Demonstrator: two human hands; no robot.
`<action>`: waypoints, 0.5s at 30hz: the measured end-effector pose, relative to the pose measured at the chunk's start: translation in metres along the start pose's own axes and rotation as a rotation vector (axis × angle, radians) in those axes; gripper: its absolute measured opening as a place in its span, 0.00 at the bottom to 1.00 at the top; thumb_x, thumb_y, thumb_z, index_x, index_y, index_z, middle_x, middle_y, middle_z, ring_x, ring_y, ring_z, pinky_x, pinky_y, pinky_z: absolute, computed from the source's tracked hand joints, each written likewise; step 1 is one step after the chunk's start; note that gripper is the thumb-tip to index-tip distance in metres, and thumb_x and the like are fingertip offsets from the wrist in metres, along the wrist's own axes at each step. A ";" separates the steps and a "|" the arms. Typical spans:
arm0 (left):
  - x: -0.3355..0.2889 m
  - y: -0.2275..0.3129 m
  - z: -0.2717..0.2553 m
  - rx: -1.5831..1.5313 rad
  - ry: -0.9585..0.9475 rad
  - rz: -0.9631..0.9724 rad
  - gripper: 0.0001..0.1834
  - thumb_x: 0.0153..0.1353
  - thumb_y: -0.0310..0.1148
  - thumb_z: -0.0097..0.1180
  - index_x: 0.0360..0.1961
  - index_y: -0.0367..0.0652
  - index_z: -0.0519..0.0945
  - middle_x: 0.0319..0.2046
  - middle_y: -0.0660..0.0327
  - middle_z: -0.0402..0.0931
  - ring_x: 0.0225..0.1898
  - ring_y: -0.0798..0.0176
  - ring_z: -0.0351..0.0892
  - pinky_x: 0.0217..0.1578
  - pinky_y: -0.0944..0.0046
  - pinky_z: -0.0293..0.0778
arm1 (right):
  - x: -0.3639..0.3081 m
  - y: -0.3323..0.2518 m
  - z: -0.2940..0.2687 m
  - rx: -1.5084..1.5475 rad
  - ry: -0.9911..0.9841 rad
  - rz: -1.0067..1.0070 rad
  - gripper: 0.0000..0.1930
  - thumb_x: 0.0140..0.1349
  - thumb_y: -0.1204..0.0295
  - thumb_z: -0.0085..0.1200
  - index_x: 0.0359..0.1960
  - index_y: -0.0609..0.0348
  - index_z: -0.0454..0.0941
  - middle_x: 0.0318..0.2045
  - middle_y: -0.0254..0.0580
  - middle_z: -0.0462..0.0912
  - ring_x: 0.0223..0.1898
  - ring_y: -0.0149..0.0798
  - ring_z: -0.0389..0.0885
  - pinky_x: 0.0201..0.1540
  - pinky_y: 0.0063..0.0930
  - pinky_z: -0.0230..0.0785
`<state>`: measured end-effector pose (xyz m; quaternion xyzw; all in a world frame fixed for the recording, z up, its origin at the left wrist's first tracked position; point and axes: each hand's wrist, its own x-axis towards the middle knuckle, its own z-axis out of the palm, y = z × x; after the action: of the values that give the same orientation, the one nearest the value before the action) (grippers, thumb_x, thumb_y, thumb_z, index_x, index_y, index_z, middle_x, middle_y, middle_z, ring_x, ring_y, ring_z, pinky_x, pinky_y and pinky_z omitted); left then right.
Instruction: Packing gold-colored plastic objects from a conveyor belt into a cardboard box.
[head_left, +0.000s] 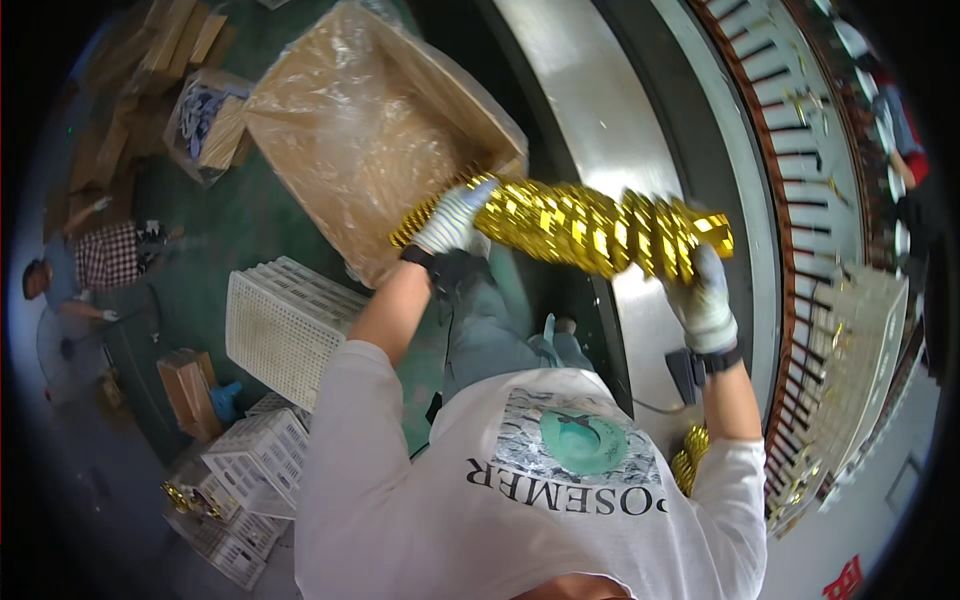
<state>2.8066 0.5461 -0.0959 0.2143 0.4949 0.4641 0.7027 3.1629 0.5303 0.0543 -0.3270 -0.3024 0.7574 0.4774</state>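
My left hand (pixel 452 222) and right hand (pixel 704 306) — gloved, fingers curled closed — grip a glittering gold stack (pixel 585 228) near its ends, raised between plastic-lined carton (pixel 330 130) and steel desk (pixel 600 85).

White shirt (pixel 375 490) bears dark lettering (pixel 560 490); grey surface (pixel 800 570) bears red characters (pixel 843 580).

A factory floor or packing workshop, by its look; a long steel surface (pixel 605 80) runs alongside a rack (pixel 795 155) of dark, evenly spaced rods; a big plastic-lined carton (pixel 470 110), perforated white crates (pixel 285 325) and piled cardboard boxes (pixel 165 45) stand about; the floor (pixel 190 275) is green; another person (pixel 62 285) stands at the left.
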 end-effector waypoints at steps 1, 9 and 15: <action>0.009 0.025 -0.032 -0.111 0.034 0.028 0.24 0.64 0.48 0.61 0.49 0.37 0.80 0.44 0.59 0.83 0.43 0.62 0.82 0.49 0.61 0.77 | 0.041 0.008 0.047 0.037 -0.013 -0.030 0.35 0.63 0.53 0.59 0.65 0.59 0.63 0.60 0.48 0.75 0.58 0.45 0.77 0.60 0.39 0.71; 0.105 -0.032 -0.333 -0.533 0.378 -0.158 0.28 0.69 0.52 0.48 0.61 0.43 0.74 0.55 0.55 0.78 0.53 0.57 0.79 0.55 0.52 0.75 | 0.334 0.161 0.186 -0.083 -0.196 0.418 0.21 0.61 0.63 0.62 0.53 0.58 0.74 0.42 0.37 0.82 0.45 0.36 0.81 0.49 0.34 0.75; 0.131 -0.103 -0.452 0.021 0.527 -0.491 0.34 0.65 0.55 0.53 0.58 0.35 0.75 0.48 0.54 0.81 0.43 0.60 0.81 0.44 0.58 0.76 | 0.393 0.289 0.140 0.022 0.127 0.675 0.33 0.57 0.51 0.63 0.62 0.49 0.69 0.58 0.43 0.75 0.58 0.45 0.73 0.59 0.54 0.67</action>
<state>2.4579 0.5389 -0.4284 -0.0305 0.7006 0.3156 0.6393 2.7715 0.7675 -0.1651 -0.4501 -0.1385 0.8540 0.2213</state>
